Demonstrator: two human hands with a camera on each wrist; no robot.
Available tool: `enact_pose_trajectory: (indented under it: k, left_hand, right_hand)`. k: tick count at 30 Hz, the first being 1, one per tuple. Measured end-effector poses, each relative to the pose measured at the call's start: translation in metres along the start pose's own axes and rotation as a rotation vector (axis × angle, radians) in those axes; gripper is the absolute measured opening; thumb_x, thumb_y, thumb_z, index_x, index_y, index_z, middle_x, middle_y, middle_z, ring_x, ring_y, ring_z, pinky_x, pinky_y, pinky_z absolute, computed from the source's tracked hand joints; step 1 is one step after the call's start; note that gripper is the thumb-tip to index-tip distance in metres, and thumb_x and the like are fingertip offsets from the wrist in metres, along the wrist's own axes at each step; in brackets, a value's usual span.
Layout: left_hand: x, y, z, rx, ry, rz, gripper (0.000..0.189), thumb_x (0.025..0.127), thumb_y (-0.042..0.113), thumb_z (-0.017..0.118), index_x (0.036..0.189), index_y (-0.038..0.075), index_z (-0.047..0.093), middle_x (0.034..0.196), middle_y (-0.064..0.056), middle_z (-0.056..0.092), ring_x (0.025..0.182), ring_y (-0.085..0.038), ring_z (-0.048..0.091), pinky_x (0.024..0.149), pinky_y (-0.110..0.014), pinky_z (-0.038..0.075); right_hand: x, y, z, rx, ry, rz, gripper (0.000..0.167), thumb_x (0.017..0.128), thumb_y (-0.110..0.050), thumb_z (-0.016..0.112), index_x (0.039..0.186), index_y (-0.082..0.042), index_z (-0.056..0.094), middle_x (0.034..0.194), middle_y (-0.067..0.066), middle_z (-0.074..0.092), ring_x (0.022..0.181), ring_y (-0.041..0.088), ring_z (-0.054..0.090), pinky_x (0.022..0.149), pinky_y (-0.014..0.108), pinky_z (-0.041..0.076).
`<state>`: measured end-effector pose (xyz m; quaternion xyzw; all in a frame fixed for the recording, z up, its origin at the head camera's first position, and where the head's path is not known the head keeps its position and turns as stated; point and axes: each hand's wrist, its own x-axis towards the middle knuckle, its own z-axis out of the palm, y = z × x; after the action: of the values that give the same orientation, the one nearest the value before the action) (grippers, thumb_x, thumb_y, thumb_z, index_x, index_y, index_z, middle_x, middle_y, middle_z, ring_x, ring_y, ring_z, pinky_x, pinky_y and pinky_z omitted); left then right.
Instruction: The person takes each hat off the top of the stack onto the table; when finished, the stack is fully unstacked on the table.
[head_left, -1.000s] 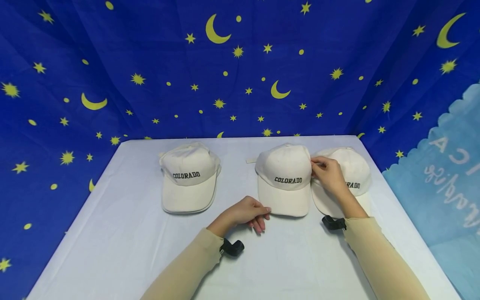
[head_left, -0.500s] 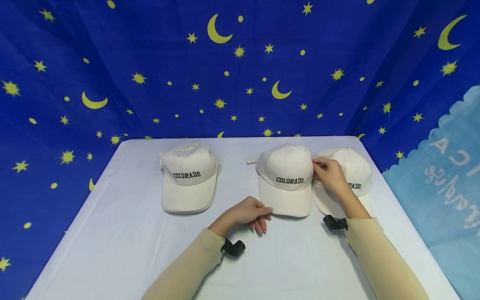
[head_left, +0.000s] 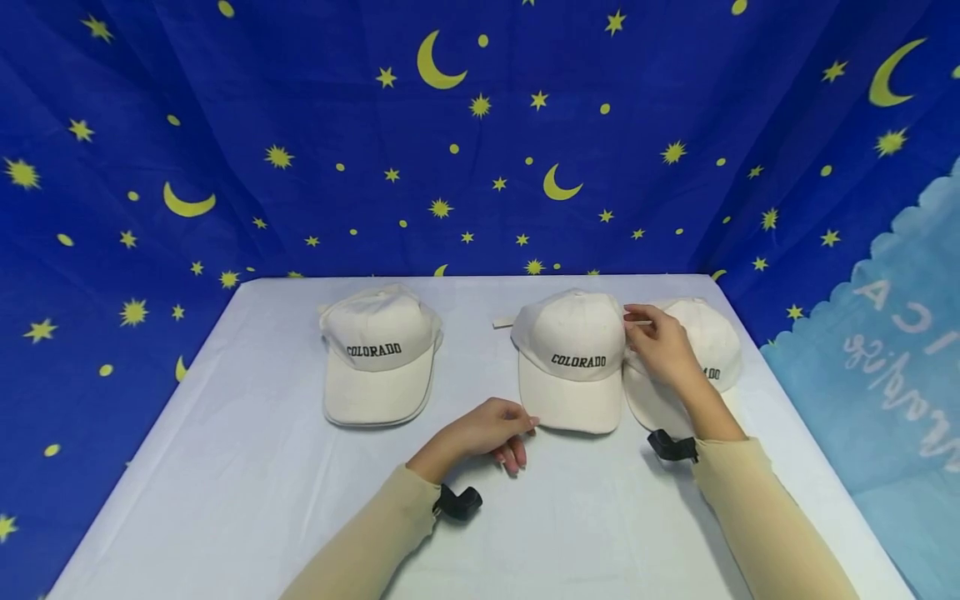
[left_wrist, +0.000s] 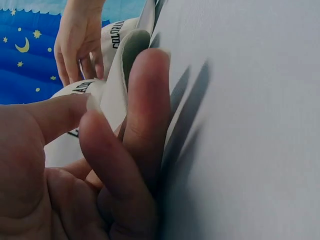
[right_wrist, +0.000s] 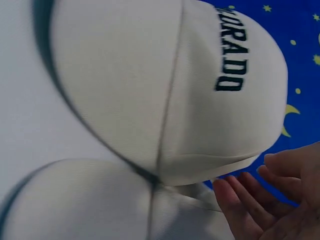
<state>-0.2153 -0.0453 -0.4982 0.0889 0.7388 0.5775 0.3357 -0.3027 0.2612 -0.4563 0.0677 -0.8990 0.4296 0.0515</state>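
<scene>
While the middle cap [head_left: 570, 358] sits on the white-covered worktop [head_left: 225, 500], its brim toward the near side and COLORADO across its front, the left hand [head_left: 483, 429] has its thumb at the brim's near left corner; whether it pinches the brim I cannot tell. The right hand [head_left: 663, 346] is just beside the middle cap's right side, its fingers loosely spread, hiding part of the lettering on the right cap [head_left: 705, 333]. The left cap [head_left: 381, 358] lies well apart to the left. A blue cloth [head_left: 337, 108] hangs at the far side.
</scene>
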Motion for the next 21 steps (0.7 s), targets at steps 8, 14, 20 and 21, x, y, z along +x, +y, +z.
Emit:
enact_pose_trajectory:
  k: [8, 14, 20, 21]
  left_hand:
    - [-0.021, 0.001, -0.017, 0.048, 0.058, 0.02, 0.036, 0.105, 0.032, 0.058, 0.103, -0.003, 0.066, 0.069, -0.012, 0.07, 0.054, -0.019, 0.069, 0.048, -0.023, 0.049]
    - [-0.041, 0.0, -0.035, 0.05, 0.118, 0.027, 0.038, 0.106, 0.033, 0.058, 0.103, -0.004, 0.065, 0.07, -0.012, 0.07, 0.055, -0.022, 0.07, 0.049, -0.023, 0.05]
    - [-0.066, -0.001, -0.052, 0.085, 0.198, 0.035, 0.04, 0.106, 0.035, 0.056, 0.103, -0.004, 0.065, 0.07, -0.009, 0.072, 0.056, -0.021, 0.071, 0.051, -0.025, 0.05]
    - [-0.07, -0.002, -0.054, 0.087, 0.214, 0.036, 0.04, 0.106, 0.035, 0.056, 0.102, -0.004, 0.065, 0.07, -0.008, 0.072, 0.056, -0.021, 0.071, 0.051, -0.026, 0.05]
  right_hand:
    - [0.002, -0.023, 0.004, -0.072, 0.158, -0.1, 0.034, 0.103, -0.014, 0.061, 0.135, -0.003, 0.062, 0.134, 0.02, 0.058, 0.122, 0.038, 0.059, 0.095, 0.055, 0.051]
    - [0.006, -0.054, 0.021, -0.047, 0.213, -0.219, 0.03, 0.101, -0.014, 0.065, 0.13, -0.007, 0.068, 0.127, 0.015, 0.061, 0.118, 0.034, 0.062, 0.087, 0.05, 0.054]
    - [0.013, -0.083, 0.042, 0.045, 0.184, -0.307, 0.028, 0.098, -0.01, 0.068, 0.126, -0.007, 0.07, 0.125, 0.013, 0.062, 0.116, 0.033, 0.063, 0.087, 0.049, 0.055]
    - [0.014, -0.087, 0.045, 0.058, 0.169, -0.317, 0.028, 0.099, -0.011, 0.068, 0.126, -0.007, 0.07, 0.125, 0.013, 0.062, 0.116, 0.033, 0.062, 0.088, 0.049, 0.055]
